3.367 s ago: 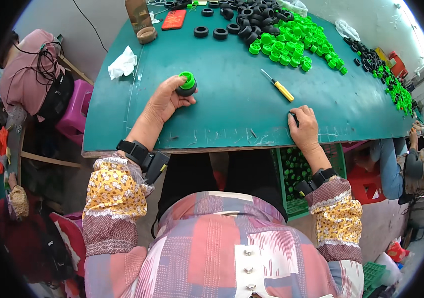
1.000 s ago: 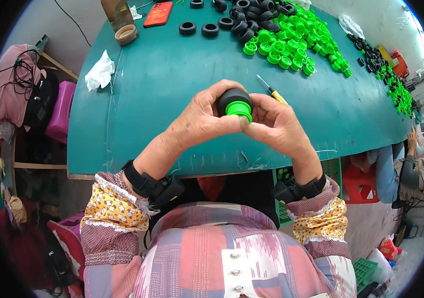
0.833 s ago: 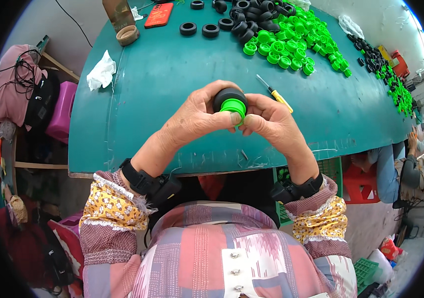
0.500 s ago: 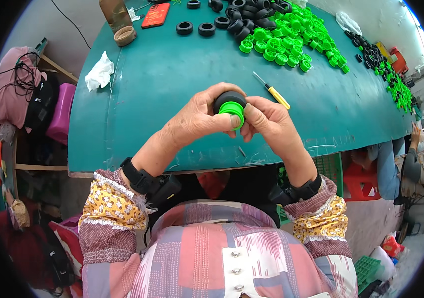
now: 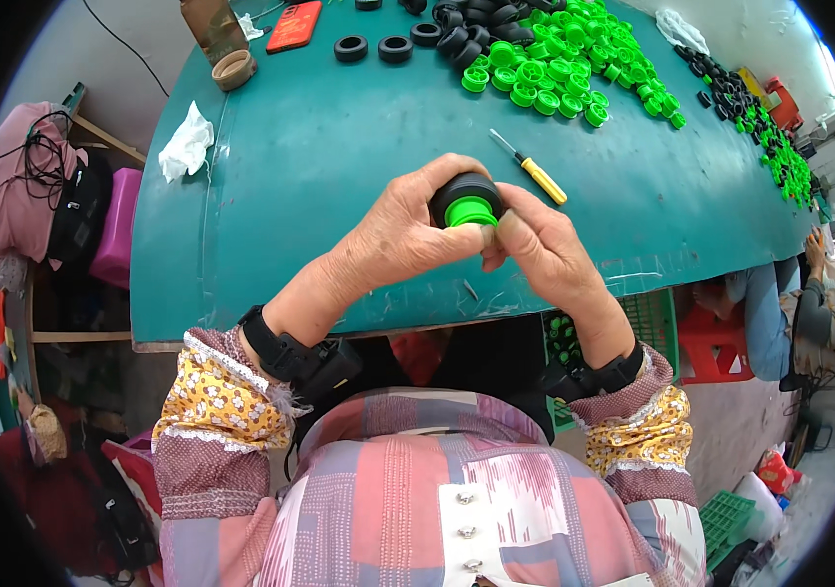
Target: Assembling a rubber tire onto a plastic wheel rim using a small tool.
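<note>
Wheel (image 5: 467, 202) held up over the near edge of the green worktop (image 5: 339, 157), black tyre round a bright green hub, hub face turned toward me. I see the left hand (image 5: 393, 240) wrapped about the tyre from the left, fingers curled over its top. Right hand (image 5: 545, 249) pinches the wheel's right side, thumb and fingertips pressed against hub and tyre. Both wrists carry black bands.

Yellow-handled screwdriver (image 5: 533, 170) lies on the worktop just beyond the hands, a little to the right. Far centre: heap of loose green hubs (image 5: 555, 59), with black tyres (image 5: 378, 47) to its left. Far left: red phone (image 5: 294, 25) and a roll of brown tape (image 5: 232, 69). Crumpled white tissue (image 5: 186, 145) near the left edge
</note>
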Tool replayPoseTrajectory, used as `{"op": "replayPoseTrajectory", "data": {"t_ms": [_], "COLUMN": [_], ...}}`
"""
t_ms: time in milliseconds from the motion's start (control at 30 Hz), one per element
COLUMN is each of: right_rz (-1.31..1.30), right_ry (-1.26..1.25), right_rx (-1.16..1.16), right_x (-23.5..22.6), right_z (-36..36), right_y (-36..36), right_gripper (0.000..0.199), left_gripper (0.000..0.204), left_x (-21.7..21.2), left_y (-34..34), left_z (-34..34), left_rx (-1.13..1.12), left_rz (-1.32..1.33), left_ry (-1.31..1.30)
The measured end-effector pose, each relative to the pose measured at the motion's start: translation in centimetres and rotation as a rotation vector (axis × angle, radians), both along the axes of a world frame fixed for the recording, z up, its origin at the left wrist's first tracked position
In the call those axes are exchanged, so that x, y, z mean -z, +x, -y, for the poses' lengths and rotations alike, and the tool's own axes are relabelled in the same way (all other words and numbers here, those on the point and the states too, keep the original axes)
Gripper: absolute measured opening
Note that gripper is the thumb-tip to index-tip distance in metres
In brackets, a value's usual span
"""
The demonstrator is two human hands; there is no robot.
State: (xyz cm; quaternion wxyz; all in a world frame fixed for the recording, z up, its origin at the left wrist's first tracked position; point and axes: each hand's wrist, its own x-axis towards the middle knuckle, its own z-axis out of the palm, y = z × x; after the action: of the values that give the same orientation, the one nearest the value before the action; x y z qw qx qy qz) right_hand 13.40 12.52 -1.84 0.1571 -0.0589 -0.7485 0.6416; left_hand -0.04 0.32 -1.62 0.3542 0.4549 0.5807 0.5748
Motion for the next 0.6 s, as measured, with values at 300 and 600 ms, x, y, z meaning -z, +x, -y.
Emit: {"op": "replayPoseTrajectory", "data": {"t_ms": [300, 600], "right_rz": [0.071, 0.096], "right_ry": [-0.068, -0.137], "right_rx": [-0.053, -0.01], "right_x": [1.1, 0.9], "right_z": [0.3, 0.7], "right_y": [-0.4, -0.2], "right_gripper": [0.043, 0.038], "left_gripper": [0.035, 0.035], "left_x": [0.8, 1.1], "left_y": [0.4, 0.4], "left_z": [0.8, 0.7], "left_rx": [-0.103, -0.06], "left_rz": [-0.24, -0.303], "left_ry": [0.023, 0.009]}}
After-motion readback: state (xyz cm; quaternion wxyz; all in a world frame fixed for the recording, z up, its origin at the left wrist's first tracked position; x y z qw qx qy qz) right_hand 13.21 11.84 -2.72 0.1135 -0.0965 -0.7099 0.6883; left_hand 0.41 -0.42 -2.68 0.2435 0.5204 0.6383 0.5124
